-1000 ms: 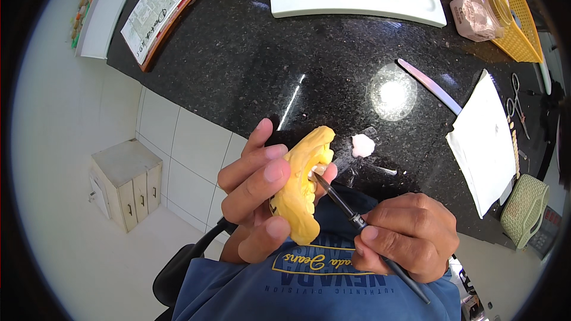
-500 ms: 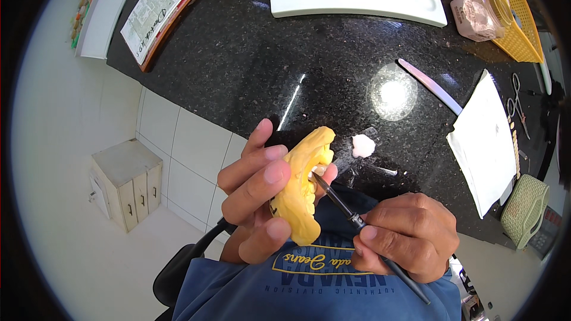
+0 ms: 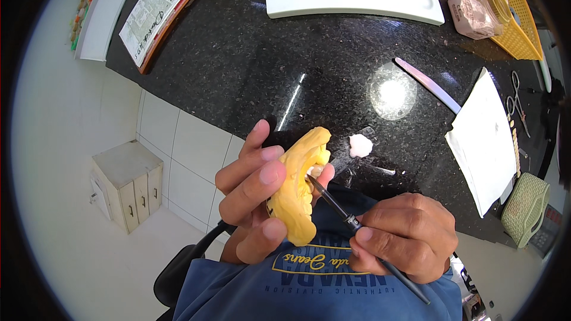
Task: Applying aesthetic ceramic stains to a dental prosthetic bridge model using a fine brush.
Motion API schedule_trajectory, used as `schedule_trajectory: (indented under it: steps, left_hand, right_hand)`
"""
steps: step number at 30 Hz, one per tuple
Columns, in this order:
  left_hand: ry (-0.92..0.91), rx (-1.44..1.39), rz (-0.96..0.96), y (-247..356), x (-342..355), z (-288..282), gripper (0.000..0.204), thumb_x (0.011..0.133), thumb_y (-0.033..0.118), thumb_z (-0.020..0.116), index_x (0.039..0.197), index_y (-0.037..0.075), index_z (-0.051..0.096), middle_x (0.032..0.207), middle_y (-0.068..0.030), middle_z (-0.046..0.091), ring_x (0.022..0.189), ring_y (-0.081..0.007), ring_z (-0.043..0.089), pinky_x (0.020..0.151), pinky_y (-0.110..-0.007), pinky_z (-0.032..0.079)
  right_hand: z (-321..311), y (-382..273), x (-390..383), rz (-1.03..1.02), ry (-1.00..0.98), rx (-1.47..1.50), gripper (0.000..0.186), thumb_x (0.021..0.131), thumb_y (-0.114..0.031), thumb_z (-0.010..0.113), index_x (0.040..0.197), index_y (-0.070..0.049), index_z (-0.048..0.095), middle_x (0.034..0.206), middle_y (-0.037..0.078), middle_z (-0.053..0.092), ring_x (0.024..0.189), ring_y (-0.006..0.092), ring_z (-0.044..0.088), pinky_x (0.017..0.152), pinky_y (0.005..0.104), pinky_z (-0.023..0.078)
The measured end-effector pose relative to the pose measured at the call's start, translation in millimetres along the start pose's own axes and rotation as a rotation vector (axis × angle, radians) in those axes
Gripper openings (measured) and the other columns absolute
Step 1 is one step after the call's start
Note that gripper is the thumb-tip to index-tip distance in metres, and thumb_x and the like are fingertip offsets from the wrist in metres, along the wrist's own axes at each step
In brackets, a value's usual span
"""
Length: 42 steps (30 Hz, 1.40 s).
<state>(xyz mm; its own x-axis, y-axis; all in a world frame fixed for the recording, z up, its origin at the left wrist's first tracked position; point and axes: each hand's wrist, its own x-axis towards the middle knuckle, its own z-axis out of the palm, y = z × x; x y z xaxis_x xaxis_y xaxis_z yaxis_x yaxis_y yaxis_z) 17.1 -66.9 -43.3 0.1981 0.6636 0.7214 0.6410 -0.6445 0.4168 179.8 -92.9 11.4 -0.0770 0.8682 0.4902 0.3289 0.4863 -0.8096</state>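
Observation:
My left hand is closed around a yellow dental cast, its fingers along the outer side and the thumb tip showing behind. Whitish teeth stand out among the yellow ones on the side facing right. Between the thumb and fingers of my right hand is a slim black brush-like tool. Its dark tip touches the cast beside the whitish teeth; the exact kind of tip is too small to make out. Past the cast, a small pale pink lump lies on a clear piece on the counter.
A black speckled counter spans the far side. On it are a white palette, a pink-handled tool partly under white paper, scissors-like forceps, a yellow basket, a jar and a green woven basket.
The cast and both hands have shifted very slightly to the left. The tool tip stays against the cast, and both grips look the same.

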Motion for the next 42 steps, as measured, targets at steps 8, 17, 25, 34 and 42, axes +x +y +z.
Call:
schedule_trajectory:
  steps: [8, 17, 25, 34, 42]
  left_hand:
    - [-0.015, -0.008, -0.025, 2.3, -0.8, -1.1, 0.082, 0.076, 0.009, 0.075, 0.131, 0.024, 0.016, 0.127, -0.0127, 0.034, 0.101, -0.0217, 0.053, 0.091, -0.049, 0.053]
    - [-0.006, -0.009, -0.037, 3.6, -3.2, 2.1, 0.080, 0.077, 0.009, 0.074, 0.131, 0.023, 0.016, 0.127, -0.0132, 0.035, 0.103, -0.0211, 0.053, 0.093, -0.048, 0.053]
    - [0.174, -0.243, -0.094, 4.0, -4.7, 9.6, 0.079, 0.068, -0.006, 0.078, 0.125, 0.030, 0.036, 0.122, -0.0066, 0.043, 0.106, -0.0246, 0.050, 0.097, -0.052, 0.048]
    - [0.173, -0.216, -0.123, 5.6, -6.0, 9.1, 0.083, 0.066, -0.005, 0.079, 0.127, 0.031, 0.035, 0.122, -0.0056, 0.042, 0.104, -0.0234, 0.050, 0.097, -0.051, 0.048]
    - [0.187, -0.197, -0.107, 4.3, -5.6, 10.9, 0.083, 0.067, -0.004, 0.080, 0.127, 0.031, 0.034, 0.122, -0.0057, 0.042, 0.103, -0.0232, 0.051, 0.095, -0.050, 0.049]
  right_hand:
    - [0.3, 0.0, 0.6, 0.003, 0.005, 0.001, 0.016, 0.071, -0.013, 0.077, 0.074, -0.003, 0.065, 0.063, 0.009, 0.063, 0.054, 0.0143, 0.063, 0.042, 0.0228, 0.054]
    - [-5.4, -1.9, -0.2, 0.026, -0.093, -0.007, 0.025, 0.069, -0.010, 0.081, 0.081, -0.006, 0.060, 0.068, 0.006, 0.060, 0.057, 0.0174, 0.062, 0.047, 0.0260, 0.052]
    - [-3.8, -0.1, -3.6, 0.005, -0.071, -0.019, 0.023, 0.071, -0.013, 0.080, 0.081, -0.006, 0.061, 0.068, 0.006, 0.061, 0.057, 0.0173, 0.063, 0.046, 0.0255, 0.052]
    - [-3.3, 0.1, -2.1, 0.004, -0.055, -0.015, 0.022, 0.071, -0.013, 0.080, 0.081, -0.006, 0.061, 0.068, 0.007, 0.061, 0.056, 0.0177, 0.063, 0.046, 0.0258, 0.052]
    - [-2.6, 0.7, -2.8, -0.004, -0.046, 0.000, 0.022, 0.072, -0.014, 0.079, 0.081, -0.005, 0.061, 0.068, 0.007, 0.061, 0.056, 0.0179, 0.063, 0.045, 0.0259, 0.052]
